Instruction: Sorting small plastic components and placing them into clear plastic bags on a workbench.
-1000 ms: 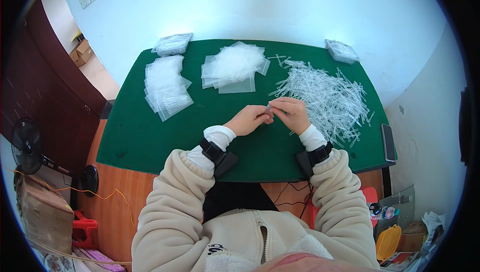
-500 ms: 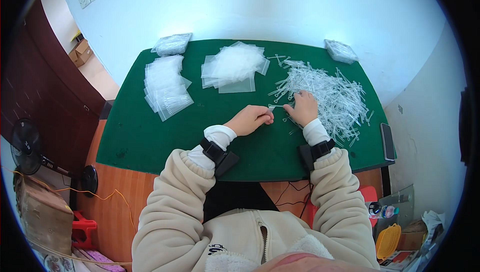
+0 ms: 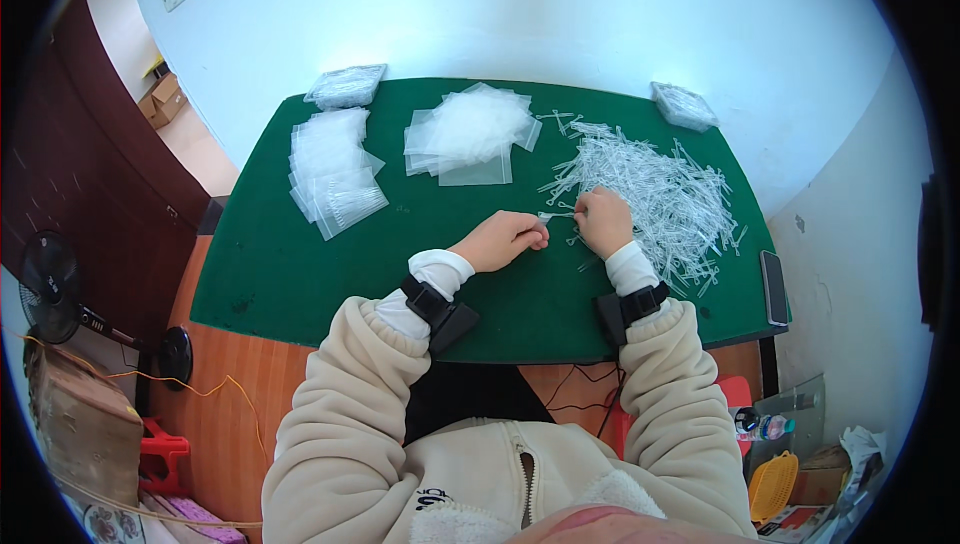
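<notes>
Your left hand (image 3: 500, 241) pinches slim, clear plastic looped sticks (image 3: 545, 217) at its fingertips — your right hand (image 3: 604, 226) curls just beside them, grip unclear, with a loose clear-plastic heap (image 3: 672, 199) to its right.

The bare left hand (image 3: 503, 240) is held in a loose fist; the bare right hand (image 3: 605, 224) is curled downward.

Worktop (image 3: 290, 274): left pack (image 3: 345, 87) at far-left corner, right pack (image 3: 685, 106) at far-right. Bag fan (image 3: 335, 164) before left pack, sticks (image 3: 352, 200) apparently inside. Bag pile (image 3: 470, 136) right of fan. Stick heap (image 3: 655, 194) toward right edge; phone (image 3: 773, 287) at near-right corner.
</notes>
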`<state>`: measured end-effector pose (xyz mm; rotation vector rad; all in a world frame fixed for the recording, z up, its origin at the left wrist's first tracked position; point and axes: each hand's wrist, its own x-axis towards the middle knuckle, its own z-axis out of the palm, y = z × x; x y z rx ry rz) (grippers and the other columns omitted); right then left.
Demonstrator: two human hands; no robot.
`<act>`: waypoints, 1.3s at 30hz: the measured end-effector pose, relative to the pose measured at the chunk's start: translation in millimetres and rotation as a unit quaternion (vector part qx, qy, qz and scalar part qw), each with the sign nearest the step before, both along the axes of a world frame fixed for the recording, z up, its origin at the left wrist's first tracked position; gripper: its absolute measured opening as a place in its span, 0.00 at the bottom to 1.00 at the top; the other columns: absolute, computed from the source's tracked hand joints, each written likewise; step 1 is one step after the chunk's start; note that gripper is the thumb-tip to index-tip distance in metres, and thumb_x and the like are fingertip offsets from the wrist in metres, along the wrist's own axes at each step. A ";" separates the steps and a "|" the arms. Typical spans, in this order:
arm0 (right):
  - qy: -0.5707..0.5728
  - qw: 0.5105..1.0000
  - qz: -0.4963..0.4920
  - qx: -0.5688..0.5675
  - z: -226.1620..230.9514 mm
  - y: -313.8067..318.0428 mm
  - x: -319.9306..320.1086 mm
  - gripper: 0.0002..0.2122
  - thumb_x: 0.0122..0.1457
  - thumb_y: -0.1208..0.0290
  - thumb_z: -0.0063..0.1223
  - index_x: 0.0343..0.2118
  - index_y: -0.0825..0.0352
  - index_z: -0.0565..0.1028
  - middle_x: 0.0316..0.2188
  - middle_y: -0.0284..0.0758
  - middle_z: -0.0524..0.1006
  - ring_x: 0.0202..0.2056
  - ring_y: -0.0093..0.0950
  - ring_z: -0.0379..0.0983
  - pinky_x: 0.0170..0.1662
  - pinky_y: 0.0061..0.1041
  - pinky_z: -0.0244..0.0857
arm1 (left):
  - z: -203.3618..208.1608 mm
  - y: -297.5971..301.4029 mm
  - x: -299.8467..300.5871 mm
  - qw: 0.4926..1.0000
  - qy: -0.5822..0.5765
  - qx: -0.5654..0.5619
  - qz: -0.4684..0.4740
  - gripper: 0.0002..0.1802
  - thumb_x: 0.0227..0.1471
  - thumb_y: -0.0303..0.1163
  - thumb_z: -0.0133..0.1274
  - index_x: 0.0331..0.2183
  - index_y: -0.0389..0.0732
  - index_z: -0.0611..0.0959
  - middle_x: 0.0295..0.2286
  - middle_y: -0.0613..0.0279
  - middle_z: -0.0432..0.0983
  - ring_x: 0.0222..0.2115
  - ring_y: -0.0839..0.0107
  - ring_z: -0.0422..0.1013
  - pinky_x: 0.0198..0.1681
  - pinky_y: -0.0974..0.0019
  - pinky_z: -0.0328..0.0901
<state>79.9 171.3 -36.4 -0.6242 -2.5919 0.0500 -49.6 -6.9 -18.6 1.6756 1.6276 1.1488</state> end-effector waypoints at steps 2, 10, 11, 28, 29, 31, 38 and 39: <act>-0.007 1.000 0.000 0.012 -0.7 -0.3 -0.7 0.02 0.44 0.70 0.54 0.21 0.61 0.75 0.23 0.34 0.72 0.31 0.35 0.69 0.33 0.36 0.62 | 0.0 0.0 0.4 1.000 -0.006 -0.004 0.004 0.09 0.53 0.27 0.43 0.32 0.33 0.76 0.29 0.59 0.76 0.32 0.71 0.72 0.39 0.70 0.65; 0.117 0.986 0.103 -0.063 8.1 -6.8 -3.7 0.02 0.48 0.74 0.49 0.25 0.65 0.72 0.23 0.35 0.73 0.28 0.36 0.70 0.30 0.34 0.63 | -1.6 3.3 -6.3 0.992 -0.060 0.058 0.092 0.09 0.54 0.27 0.42 0.33 0.32 0.75 0.29 0.59 0.76 0.32 0.72 0.72 0.39 0.70 0.65; 0.150 0.972 0.140 -0.113 9.8 -9.1 -5.3 0.02 0.49 0.75 0.48 0.26 0.66 0.72 0.22 0.35 0.73 0.27 0.36 0.70 0.30 0.33 0.63 | -2.5 3.9 -7.8 0.992 -0.059 0.057 0.092 0.09 0.54 0.27 0.42 0.33 0.32 0.75 0.29 0.59 0.76 0.32 0.72 0.72 0.39 0.70 0.65; 0.130 0.921 0.297 -0.215 24.9 -33.7 -2.4 0.03 0.48 0.78 0.53 0.27 0.68 0.72 0.22 0.35 0.71 0.23 0.27 0.69 0.27 0.23 0.63 | -7.3 4.8 -6.1 0.978 -0.193 0.025 0.072 0.09 0.54 0.28 0.43 0.33 0.32 0.75 0.28 0.59 0.75 0.30 0.74 0.72 0.35 0.72 0.66; 0.130 0.921 0.290 -0.224 26.6 -35.3 -1.7 0.03 0.48 0.78 0.53 0.26 0.68 0.72 0.22 0.34 0.71 0.23 0.26 0.69 0.26 0.22 0.63 | -7.0 4.5 -4.9 0.979 -0.194 0.018 0.056 0.09 0.55 0.28 0.42 0.33 0.32 0.74 0.28 0.61 0.75 0.30 0.75 0.72 0.35 0.73 0.65; 0.129 0.921 0.276 -0.242 28.5 -37.6 -0.8 0.04 0.47 0.78 0.55 0.25 0.68 0.71 0.21 0.33 0.70 0.21 0.25 0.68 0.25 0.21 0.62 | -5.8 4.1 -3.4 0.980 -0.196 0.011 0.040 0.10 0.55 0.28 0.42 0.34 0.33 0.74 0.28 0.62 0.74 0.30 0.76 0.71 0.36 0.73 0.65; 0.106 0.901 0.301 -0.295 23.2 -36.0 -2.5 0.04 0.48 0.78 0.55 0.25 0.68 0.70 0.20 0.30 0.70 0.20 0.18 0.66 0.23 0.16 0.61 | -0.6 1.7 -0.2 0.995 -0.070 0.029 0.068 0.09 0.54 0.29 0.43 0.32 0.34 0.75 0.26 0.61 0.74 0.29 0.77 0.71 0.34 0.74 0.65; 0.097 0.893 0.312 -0.309 21.8 -35.2 -2.6 0.04 0.49 0.79 0.55 0.26 0.68 0.71 0.20 0.29 0.71 0.20 0.16 0.67 0.23 0.14 0.60 | 0.2 1.3 -0.2 0.995 -0.070 0.029 0.067 0.09 0.54 0.29 0.43 0.32 0.34 0.75 0.26 0.61 0.74 0.29 0.77 0.71 0.34 0.74 0.65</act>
